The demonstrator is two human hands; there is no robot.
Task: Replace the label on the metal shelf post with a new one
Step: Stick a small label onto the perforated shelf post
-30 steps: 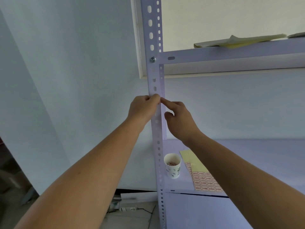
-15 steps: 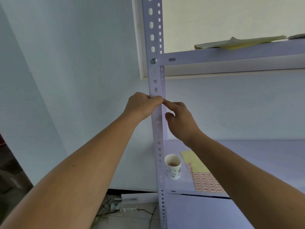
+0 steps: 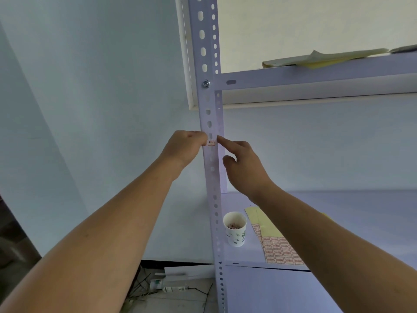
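Note:
A pale perforated metal shelf post (image 3: 213,177) runs up the middle of the view. A small white label with red print (image 3: 211,143) sits on the post's front face at hand height. My left hand (image 3: 184,146) is curled to the left of the post, its fingertips pinching the label's left edge. My right hand (image 3: 242,163) is to the right of the post, its index finger stretched out with the tip touching the post beside the label's right edge; the other fingers hang loosely bent.
On the lower shelf (image 3: 338,222) stand a paper cup (image 3: 235,229) holding small scraps and a sheet of red-printed labels (image 3: 279,251) on yellow backing. Yellowish papers (image 3: 322,57) lie on the upper shelf. Cables and a power strip (image 3: 169,286) lie on the floor.
My hands have drawn slightly apart on the post, uncovering the small label between them. The left hand slid a little left; the right index finger stays at the post.

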